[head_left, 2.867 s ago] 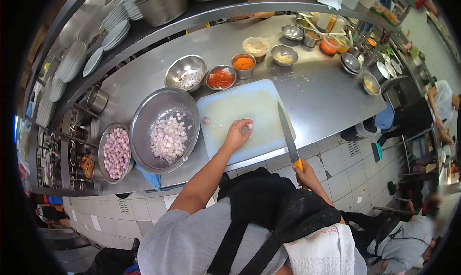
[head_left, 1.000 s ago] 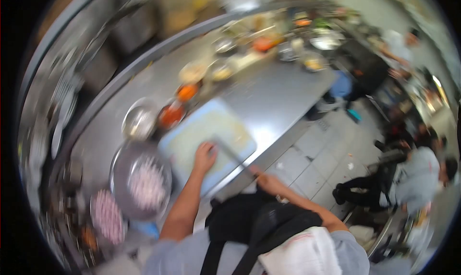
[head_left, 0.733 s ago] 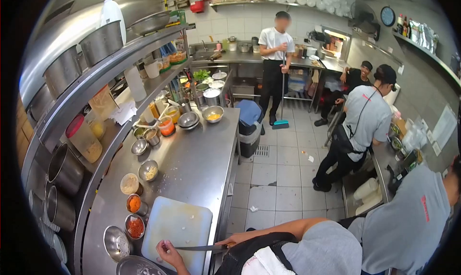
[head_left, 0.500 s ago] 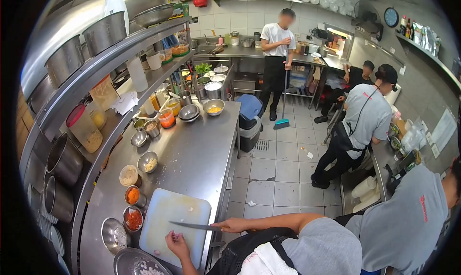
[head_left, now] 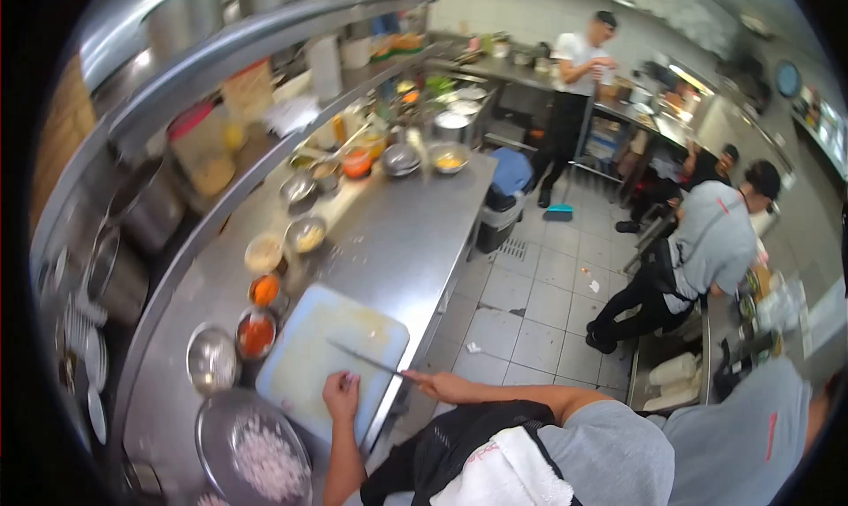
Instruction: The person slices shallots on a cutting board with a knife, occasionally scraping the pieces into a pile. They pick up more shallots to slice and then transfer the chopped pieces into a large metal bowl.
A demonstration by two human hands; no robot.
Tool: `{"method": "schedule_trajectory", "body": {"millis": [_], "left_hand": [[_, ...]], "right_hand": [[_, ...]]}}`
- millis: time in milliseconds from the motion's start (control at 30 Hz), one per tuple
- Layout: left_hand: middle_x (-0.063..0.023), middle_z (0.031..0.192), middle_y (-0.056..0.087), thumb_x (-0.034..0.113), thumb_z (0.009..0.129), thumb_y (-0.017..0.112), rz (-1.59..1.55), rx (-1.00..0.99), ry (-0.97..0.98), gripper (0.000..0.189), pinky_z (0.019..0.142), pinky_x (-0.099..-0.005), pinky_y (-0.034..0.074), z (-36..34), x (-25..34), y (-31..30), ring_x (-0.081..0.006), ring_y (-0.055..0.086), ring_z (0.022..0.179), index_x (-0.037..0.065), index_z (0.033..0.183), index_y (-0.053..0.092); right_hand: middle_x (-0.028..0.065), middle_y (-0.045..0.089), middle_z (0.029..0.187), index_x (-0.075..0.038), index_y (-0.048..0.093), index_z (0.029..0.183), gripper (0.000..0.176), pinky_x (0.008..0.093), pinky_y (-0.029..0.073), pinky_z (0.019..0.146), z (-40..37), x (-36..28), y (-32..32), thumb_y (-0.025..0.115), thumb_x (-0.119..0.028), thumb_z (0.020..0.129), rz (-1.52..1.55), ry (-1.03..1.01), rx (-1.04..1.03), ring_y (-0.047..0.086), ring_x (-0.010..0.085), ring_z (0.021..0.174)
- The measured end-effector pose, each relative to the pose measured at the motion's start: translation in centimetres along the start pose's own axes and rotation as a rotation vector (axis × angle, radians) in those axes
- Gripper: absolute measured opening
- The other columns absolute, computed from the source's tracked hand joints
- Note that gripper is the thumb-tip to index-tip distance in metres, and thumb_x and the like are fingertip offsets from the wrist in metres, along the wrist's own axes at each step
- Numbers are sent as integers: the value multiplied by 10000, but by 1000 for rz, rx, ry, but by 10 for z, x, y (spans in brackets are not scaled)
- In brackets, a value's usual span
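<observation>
On the cutting board, a pale plastic slab on the steel table, my left hand is closed, fingers pinched round a small pinkish piece that looks like shallot. My right hand grips the handle of a long kitchen knife at the board's right edge. Its blade reaches left over the board, just beyond my left fingers, and its edge is blurred. A large steel bowl with chopped pale pink shallot sits left of my left forearm.
Beside the board stand a small steel bowl, a red-filled container and an orange-filled one. A steel shelf overhangs the left side. Co-workers stand to the right, one in a grey shirt; another holds a broom.
The view has turned, so the scene sits differently and more of the chopped shallot shows. My left fingers are closed tighter. The loose piece near the board's lower left no longer shows.
</observation>
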State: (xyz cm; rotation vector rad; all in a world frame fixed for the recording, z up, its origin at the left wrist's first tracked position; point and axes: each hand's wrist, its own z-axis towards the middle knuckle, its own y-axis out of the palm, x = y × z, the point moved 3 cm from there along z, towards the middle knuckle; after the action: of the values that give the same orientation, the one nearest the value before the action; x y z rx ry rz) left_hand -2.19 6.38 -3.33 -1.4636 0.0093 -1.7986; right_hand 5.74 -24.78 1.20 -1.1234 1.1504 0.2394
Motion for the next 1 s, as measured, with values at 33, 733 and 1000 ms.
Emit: {"method": "schedule_trajectory", "body": {"millis": [33, 733, 1000], "left_hand": [[-132, 964, 719, 110, 846, 888, 138, -4, 116, 261, 776, -397, 583, 3, 11, -5, -291, 692, 830, 25, 1051, 751], [-94, 1051, 749, 59, 894, 785, 230, -231, 231, 97, 926, -405, 608, 23, 49, -44, -295, 728, 1036, 23, 983, 792], [-99, 1089, 762, 75, 882, 741, 238, -297, 203, 105, 945, -413, 608, 24, 48, -41, -307, 732, 1040, 16, 956, 785]], "right_hand": [[272, 682, 810, -303, 343, 1722, 674, 554, 550, 717, 0, 12, 12, 557, -189, 1093, 14, -68, 53, 692, 437, 687], [268, 718, 845, -354, 336, 1716, 683, 593, 581, 743, -18, -69, -26, 585, -225, 1093, -419, 48, -151, 725, 478, 773], [284, 731, 895, -345, 323, 1722, 698, 582, 577, 792, -10, -54, -15, 587, -210, 1090, -360, 68, -205, 726, 489, 827]]}}
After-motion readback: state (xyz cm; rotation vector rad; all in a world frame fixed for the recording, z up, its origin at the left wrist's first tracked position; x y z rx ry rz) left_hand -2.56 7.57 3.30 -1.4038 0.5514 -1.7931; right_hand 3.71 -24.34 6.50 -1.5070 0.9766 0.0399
